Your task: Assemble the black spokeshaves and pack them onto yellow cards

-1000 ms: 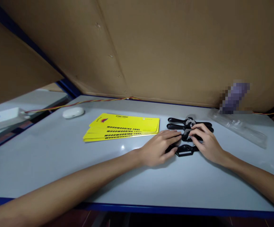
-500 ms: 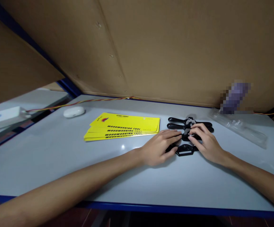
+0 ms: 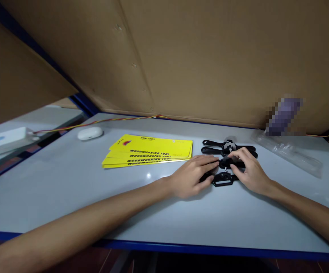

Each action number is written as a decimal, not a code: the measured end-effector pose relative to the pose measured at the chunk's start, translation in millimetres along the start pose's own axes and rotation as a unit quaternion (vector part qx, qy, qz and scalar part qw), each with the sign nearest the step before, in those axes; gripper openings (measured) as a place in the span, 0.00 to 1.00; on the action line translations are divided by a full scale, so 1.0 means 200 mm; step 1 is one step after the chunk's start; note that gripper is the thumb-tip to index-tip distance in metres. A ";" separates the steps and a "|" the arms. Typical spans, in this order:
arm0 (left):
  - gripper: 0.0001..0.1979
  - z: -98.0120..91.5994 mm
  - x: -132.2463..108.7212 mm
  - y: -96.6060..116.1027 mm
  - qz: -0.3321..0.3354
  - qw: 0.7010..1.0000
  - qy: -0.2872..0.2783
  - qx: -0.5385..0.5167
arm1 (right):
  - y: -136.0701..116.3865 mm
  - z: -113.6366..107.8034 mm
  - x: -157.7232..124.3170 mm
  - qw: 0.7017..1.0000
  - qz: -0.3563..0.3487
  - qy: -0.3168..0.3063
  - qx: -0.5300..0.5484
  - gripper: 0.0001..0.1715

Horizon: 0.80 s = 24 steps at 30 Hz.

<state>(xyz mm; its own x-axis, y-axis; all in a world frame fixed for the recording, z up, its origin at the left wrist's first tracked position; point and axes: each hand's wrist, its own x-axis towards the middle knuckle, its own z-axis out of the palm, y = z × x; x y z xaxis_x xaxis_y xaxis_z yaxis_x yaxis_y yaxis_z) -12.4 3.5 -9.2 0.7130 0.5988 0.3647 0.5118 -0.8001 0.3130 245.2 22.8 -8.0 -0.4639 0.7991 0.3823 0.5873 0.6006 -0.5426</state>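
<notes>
Several black two-handled woodworking tools (image 3: 223, 148) lie in a row on the pale table (image 3: 67, 189), right of centre. My left hand (image 3: 191, 176) rests over the left handles of the nearer tools, fingers curled round one. My right hand (image 3: 248, 170) grips the middle tool from the right, its fingertips pinched at the tool's centre. The nearest tool (image 3: 222, 179) shows between both hands. The farthest tool lies untouched behind my fingers.
A stack of yellow printed cards (image 3: 150, 151) lies left of the tools. A white earbud case (image 3: 89, 133) sits at the far left, a clear plastic blister pack (image 3: 292, 155) at the far right. Brown cardboard walls (image 3: 195, 57) enclose the back. A twisted red-yellow wire (image 3: 119, 119) runs along the rear edge.
Both hands stay on the tools. My right fingers have shifted slightly on the middle tool's centre. The view has tilted a little.
</notes>
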 end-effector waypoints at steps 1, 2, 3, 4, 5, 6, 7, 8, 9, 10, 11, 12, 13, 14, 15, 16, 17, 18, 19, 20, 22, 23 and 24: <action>0.25 0.00 0.00 0.00 0.000 1.000 0.000 0.001 | 0.00 0.00 0.00 1.000 -0.002 0.000 0.002 0.18; 0.25 0.00 0.00 0.00 -0.001 1.000 0.001 0.002 | 0.00 0.00 0.00 1.000 -0.003 -0.003 0.001 0.20; 0.24 0.00 0.00 0.00 -0.001 1.000 0.001 0.004 | 0.00 0.00 0.01 1.000 -0.005 -0.007 -0.002 0.21; 0.24 0.00 0.00 0.00 -0.001 1.000 0.002 0.006 | 0.00 0.00 0.01 1.000 -0.007 -0.013 -0.007 0.21; 0.24 0.00 0.00 0.00 -0.002 1.000 0.002 0.008 | 0.00 -0.01 0.01 1.000 -0.009 -0.020 -0.012 0.20; 0.24 0.00 0.00 0.00 -0.004 1.000 0.001 0.010 | -0.01 -0.01 0.01 1.000 -0.010 -0.025 -0.015 0.18; 0.24 0.00 0.00 0.00 -0.006 1.000 0.000 0.012 | -0.01 -0.01 0.01 0.999 -0.011 -0.027 -0.016 0.17; 0.24 0.00 0.00 0.00 -0.009 1.000 -0.002 0.014 | -0.01 -0.01 0.01 1.000 -0.010 -0.026 -0.014 0.16; 0.24 0.00 0.00 0.00 -0.013 1.000 -0.006 0.016 | -0.01 -0.02 0.01 1.000 -0.008 -0.022 -0.008 0.17; 0.25 0.00 -0.01 0.01 -0.018 1.000 -0.010 0.017 | -0.01 -0.02 0.01 1.000 -0.007 -0.017 -0.001 0.17; 0.25 0.00 -0.01 0.01 -0.023 0.999 -0.015 0.019 | -0.01 -0.03 0.00 1.000 -0.004 -0.012 0.008 0.17; 0.26 0.00 -0.01 0.01 -0.030 0.999 -0.020 0.020 | -0.01 -0.03 0.00 1.000 -0.001 -0.008 0.018 0.17; 0.26 0.01 -0.01 0.01 -0.037 0.999 -0.025 0.020 | 0.00 -0.03 0.00 1.000 0.003 -0.007 0.028 0.17; 0.26 0.01 -0.01 0.01 -0.044 0.998 -0.028 0.020 | 0.00 -0.04 0.00 0.999 0.006 -0.008 0.037 0.17; 0.26 0.01 -0.01 0.01 -0.050 0.998 -0.030 0.018 | 0.00 -0.04 -0.01 0.999 0.006 -0.011 0.044 0.18; 0.26 0.01 -0.01 0.01 -0.054 0.998 -0.031 0.016 | 0.01 -0.04 -0.01 0.999 0.004 -0.013 0.047 0.18; 0.26 0.01 -0.01 0.01 -0.058 0.998 -0.031 0.013 | 0.01 -0.04 0.00 0.999 -0.001 -0.015 0.047 0.18; 0.26 0.01 -0.02 0.01 -0.060 0.998 -0.031 0.010 | 0.01 -0.03 0.00 0.999 -0.009 -0.015 0.041 0.17; 0.26 0.01 -0.02 0.01 -0.061 0.998 -0.032 0.008 | 0.01 -0.03 0.00 0.999 -0.017 -0.014 0.033 0.16; 0.26 0.00 -0.01 0.01 -0.063 0.997 -0.034 0.006 | 0.00 -0.03 0.00 0.999 -0.024 -0.012 0.024 0.16; 0.27 0.00 -0.01 0.01 -0.069 0.997 -0.041 0.006 | 0.00 -0.02 0.00 0.999 -0.033 -0.007 0.011 0.16; 0.28 0.00 -0.01 0.01 -0.072 0.996 -0.046 0.006 | 0.01 -0.01 0.00 0.999 -0.035 -0.006 0.010 0.16; 0.28 0.00 -0.01 0.01 -0.075 0.996 -0.050 0.006 | 0.01 -0.01 0.00 0.999 -0.034 -0.004 0.010 0.16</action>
<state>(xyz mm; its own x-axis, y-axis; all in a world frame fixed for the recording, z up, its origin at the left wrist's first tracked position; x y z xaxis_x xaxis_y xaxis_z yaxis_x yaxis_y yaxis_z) -12.0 0.2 -9.0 0.6726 0.7049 0.2254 0.6207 -0.7032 0.3469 246.9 24.6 -7.0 -0.5072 0.7564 0.4132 0.5413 0.6526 -0.5302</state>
